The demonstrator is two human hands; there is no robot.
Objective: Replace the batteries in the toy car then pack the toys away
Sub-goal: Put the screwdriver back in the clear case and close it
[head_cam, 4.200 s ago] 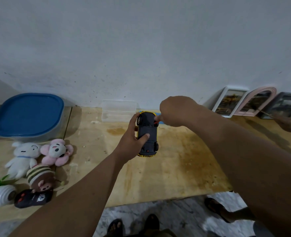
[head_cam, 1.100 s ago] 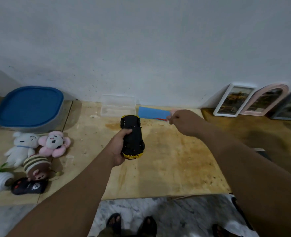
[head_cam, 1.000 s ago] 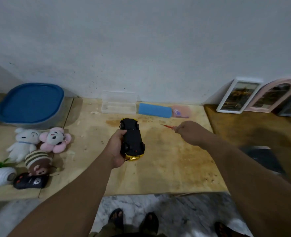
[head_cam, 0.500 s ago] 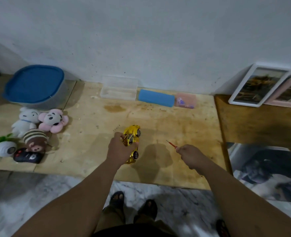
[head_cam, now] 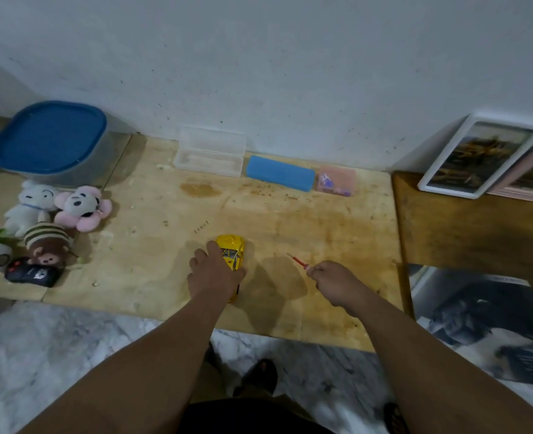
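Observation:
The yellow toy car rests wheels-down on the wooden board, nose pointing away from me. My left hand lies over its rear half, gripping it. My right hand hovers to the right of the car, closed around a small red-handled screwdriver whose tip points up-left. A short row of tiny dark screws lies on the board just beyond the car. A black remote control sits at the left by the plush toys.
Plush toys cluster at the left below a grey tub with a blue lid. Against the wall stand a clear plastic case, a blue case and a pink box. Picture frames lean at right.
The car was held upside down above the board; my left hand turned it over and set it on its wheels. My right hand drew back from the far cases with the screwdriver.

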